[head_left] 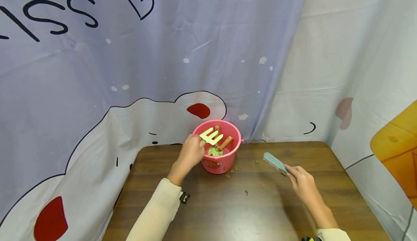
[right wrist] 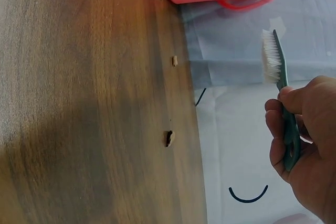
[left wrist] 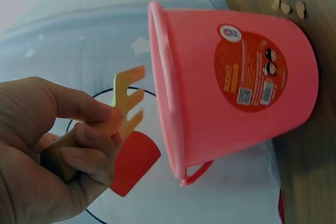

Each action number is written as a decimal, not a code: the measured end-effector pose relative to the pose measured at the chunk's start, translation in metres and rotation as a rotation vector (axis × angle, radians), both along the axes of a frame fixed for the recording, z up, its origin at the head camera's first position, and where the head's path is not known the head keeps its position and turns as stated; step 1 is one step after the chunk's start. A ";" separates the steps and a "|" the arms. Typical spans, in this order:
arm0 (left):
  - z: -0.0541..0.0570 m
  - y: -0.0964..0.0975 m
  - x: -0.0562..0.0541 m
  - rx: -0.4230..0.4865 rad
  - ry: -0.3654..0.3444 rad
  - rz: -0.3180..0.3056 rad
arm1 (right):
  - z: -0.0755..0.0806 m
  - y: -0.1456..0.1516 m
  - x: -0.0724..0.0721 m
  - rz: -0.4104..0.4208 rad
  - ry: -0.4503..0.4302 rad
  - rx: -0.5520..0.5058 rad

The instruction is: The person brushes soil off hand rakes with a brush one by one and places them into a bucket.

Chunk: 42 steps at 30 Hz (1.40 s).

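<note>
My left hand (head_left: 190,149) grips the wooden handle of a small yellow-green toy rake (head_left: 211,136), whose tines hang over the mouth of a pink bucket (head_left: 224,163). Inside the bucket lie other tools with wooden handles (head_left: 226,143) and a light green piece (head_left: 215,151). The left wrist view shows the rake's tines (left wrist: 131,98) just outside the bucket's rim (left wrist: 167,93). To the right, my right hand (head_left: 303,183) holds a teal brush (head_left: 274,161) by its handle, above the table. White bristles (right wrist: 271,59) show clearly in the right wrist view.
Several brown shell pieces (head_left: 246,191) lie scattered on the wooden table (head_left: 221,212), some close to the bucket's base and one (right wrist: 169,138) below the brush. A printed curtain (head_left: 208,53) hangs directly behind the table's far edge.
</note>
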<state>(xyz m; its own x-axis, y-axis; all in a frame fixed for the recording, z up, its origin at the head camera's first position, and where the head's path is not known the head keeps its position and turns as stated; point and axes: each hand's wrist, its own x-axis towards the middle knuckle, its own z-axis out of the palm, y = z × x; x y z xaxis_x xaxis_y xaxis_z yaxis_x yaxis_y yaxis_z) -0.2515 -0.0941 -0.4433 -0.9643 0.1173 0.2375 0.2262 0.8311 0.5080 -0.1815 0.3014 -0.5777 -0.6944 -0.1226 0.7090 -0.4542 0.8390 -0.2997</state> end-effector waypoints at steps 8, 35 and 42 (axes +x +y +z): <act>0.003 0.010 -0.018 -0.149 -0.128 0.040 | -0.003 -0.001 0.004 0.006 -0.037 0.013; -0.019 0.028 -0.059 -0.253 -0.102 0.012 | -0.007 0.001 0.004 0.019 -0.051 0.022; -0.028 0.032 -0.067 -0.265 -0.091 -0.004 | -0.007 0.001 0.006 0.008 -0.074 0.014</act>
